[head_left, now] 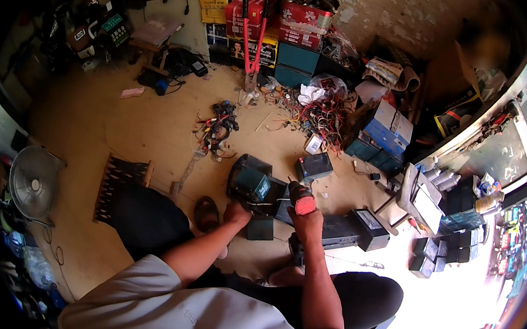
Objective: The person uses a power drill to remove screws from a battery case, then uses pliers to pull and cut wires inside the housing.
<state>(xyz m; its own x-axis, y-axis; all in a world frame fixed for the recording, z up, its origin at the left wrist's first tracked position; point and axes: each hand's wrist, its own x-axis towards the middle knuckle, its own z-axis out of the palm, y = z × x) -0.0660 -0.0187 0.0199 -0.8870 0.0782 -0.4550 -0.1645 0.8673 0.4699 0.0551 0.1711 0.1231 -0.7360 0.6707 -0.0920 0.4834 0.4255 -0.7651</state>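
Red and black plastic marks the power drill (302, 199), which sits just right of centre, toward five o'clock, with its nose angled toward eleven. The right hand (309, 224) closes its fingers around it from the near side. At about half past six, the left hand (237, 213) is at the near edge of a dark case with a teal part (252, 183), close to the middle of the floor; its fingertips are hidden, so I cannot tell whether they grip or merely rest there. Just below that case, near six o'clock, stands a small dark box (260, 228). A black battery (314, 166) lies at three o'clock from the centre, and a long black unit (336, 231) stretches out at four, beside the right hand. Farther out, a tangle of coloured wires (323, 117) spreads between one and two o'clock, with a blue box (388, 128) at two. Bolt cutters with red handles (259, 48) lean at twelve. A smaller bundle of cables (218, 126) lies at ten, a seat of woven dark straps (118, 182) at about half past eight, and a round fan (35, 184) at nine.
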